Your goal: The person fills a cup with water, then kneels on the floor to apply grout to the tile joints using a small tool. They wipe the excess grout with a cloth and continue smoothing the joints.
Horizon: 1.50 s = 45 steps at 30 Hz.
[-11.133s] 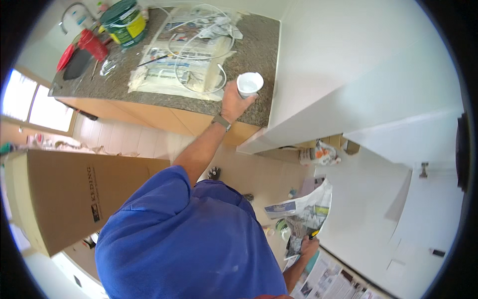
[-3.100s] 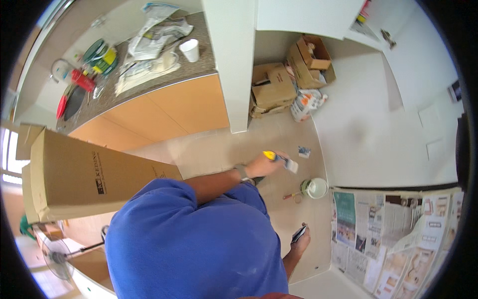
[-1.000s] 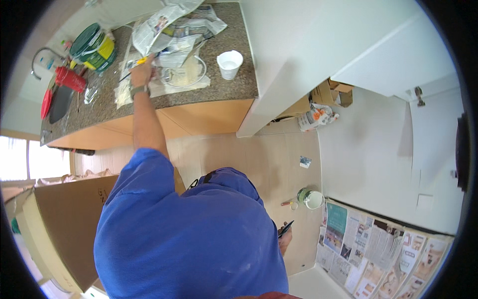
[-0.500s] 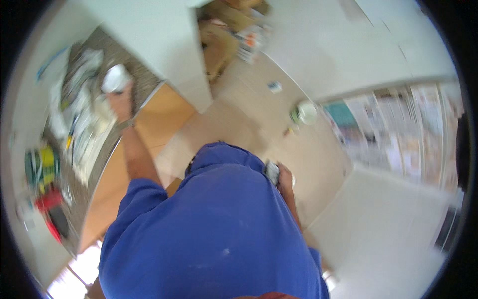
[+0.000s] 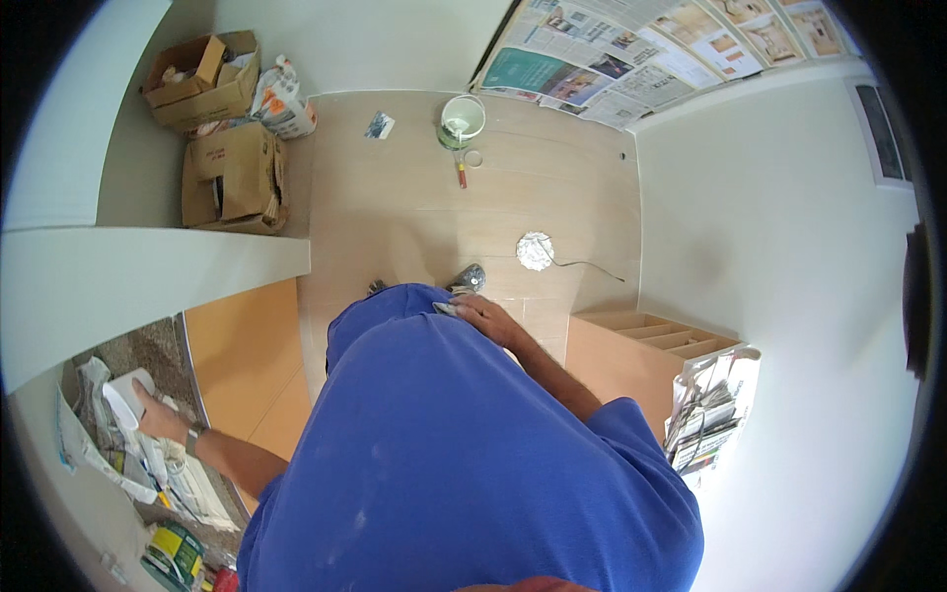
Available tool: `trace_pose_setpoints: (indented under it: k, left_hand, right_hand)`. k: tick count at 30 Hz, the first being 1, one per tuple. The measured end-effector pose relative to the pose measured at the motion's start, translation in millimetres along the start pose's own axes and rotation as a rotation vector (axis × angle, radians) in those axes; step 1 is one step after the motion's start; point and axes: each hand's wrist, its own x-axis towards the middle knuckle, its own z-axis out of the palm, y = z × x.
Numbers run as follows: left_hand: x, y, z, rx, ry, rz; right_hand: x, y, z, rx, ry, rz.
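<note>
left hand [image 5: 166, 422] grips cup [image 5: 124, 400], right hand [image 5: 485, 322] grey object [image 5: 445, 309]; counter edge [image 5: 178, 347] near, bucket [image 5: 451, 136] distant.

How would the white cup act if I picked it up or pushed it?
The cup is probably light, since the left hand holds it alone. It might roll if knocked over, because its side looks rounded. It could be a bit slippery too: that side looks smooth.

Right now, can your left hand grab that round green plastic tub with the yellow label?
Probably not unless it lets go first: the left hand is wrapped around a tapered white cup. The tub looks close by, though.
</note>
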Motion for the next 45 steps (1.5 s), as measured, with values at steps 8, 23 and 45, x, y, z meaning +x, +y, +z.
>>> trace_pose_setpoints:
  k: [8, 23, 45]
  left_hand:
    - [-71.2, 115.9, 50.8, -0.052, -0.226, 0.093]
    - [-445.2, 331.2, 322.9, -0.497, -1.476, 0.377]
    - [-757.4, 557.3, 533.7, -0.598, -2.234, 0.974]
  right_hand:
    - [-9.9, -6.8, -84.2, -0.22, -0.329, -0.031]
    - [-77.2, 112.5, -262.8, 0.13, 0.434, 0.159]
    - [-57.9, 133.6, -381.7, 0.512, 0.788, 0.51]
